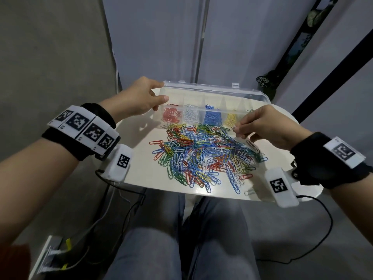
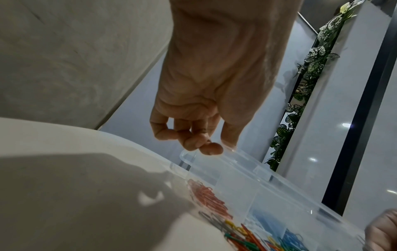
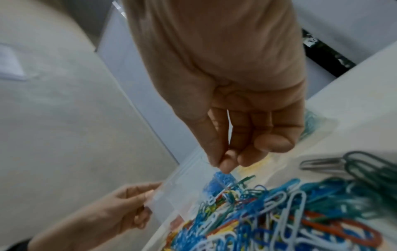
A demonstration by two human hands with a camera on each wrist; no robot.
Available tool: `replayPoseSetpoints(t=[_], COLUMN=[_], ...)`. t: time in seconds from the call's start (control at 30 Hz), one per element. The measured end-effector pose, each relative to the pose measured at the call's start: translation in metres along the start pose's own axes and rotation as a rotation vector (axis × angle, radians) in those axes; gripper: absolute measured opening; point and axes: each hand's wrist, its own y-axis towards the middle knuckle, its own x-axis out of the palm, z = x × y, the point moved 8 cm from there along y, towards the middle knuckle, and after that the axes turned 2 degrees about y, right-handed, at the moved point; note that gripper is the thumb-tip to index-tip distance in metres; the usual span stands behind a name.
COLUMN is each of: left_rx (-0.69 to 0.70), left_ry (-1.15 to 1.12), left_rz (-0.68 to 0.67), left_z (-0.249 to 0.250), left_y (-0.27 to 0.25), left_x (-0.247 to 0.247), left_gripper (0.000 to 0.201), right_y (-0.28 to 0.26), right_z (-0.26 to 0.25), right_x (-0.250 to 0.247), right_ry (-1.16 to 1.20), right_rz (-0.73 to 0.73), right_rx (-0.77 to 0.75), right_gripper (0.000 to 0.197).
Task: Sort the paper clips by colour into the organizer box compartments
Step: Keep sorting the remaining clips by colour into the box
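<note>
Head view: your left hand (image 1: 139, 97) grips the left end of the clear plastic organizer box (image 1: 212, 91), thumb and fingers curled round its corner; the box stands on the white round table (image 1: 141, 172) with its lid open toward the far side.
Head view, compartments: red paper clips (image 1: 171, 115), white paper clips (image 1: 191, 116), blue paper clips (image 1: 213, 117) and yellow paper clips (image 1: 230, 119) each fill their own compartment, left to right.
Head view, pile: the loose heap of mixed coloured paper clips (image 1: 205, 156) lies on the table just in front of the box.
Head view, right: your right hand (image 1: 264, 126) hovers at the pile's far right edge, fingertips pinched together — whether a clip sits between them cannot be told here.
Left wrist view: your fingers (image 2: 211, 148) curl at the box's clear corner rim (image 2: 187, 157); the red clips (image 2: 209, 197) lie in the compartment below.
Right wrist view: thumb and forefinger (image 3: 225, 161) press together above the blue compartment (image 3: 222, 180) — blurred, the held thing unclear.
</note>
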Motion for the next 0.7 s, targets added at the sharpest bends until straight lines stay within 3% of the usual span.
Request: replayPoseSetpoints(t=[0.33,0.53,0.7], left_rx=[0.002,0.007,0.008], left_ry=[0.009,-0.002,0.000], left_rz=[0.003,0.007,0.008], left_z=[0.000,-0.002,-0.002], left_y=[-0.001,0.000,0.001], left_x=[0.000,0.001,0.000], left_gripper=[0.058,0.057,0.058], right_y=[-0.008,-0.017,-0.021], right_z=[0.005,0.009,0.007], right_x=[-0.009,-0.003,0.004], right_ry=[0.075,-0.331,-0.520], right_rz=[-0.007,-0.156,-0.183], right_rx=[0.049,-0.051,-0.158], right_gripper=[0.009,0.018,0.025])
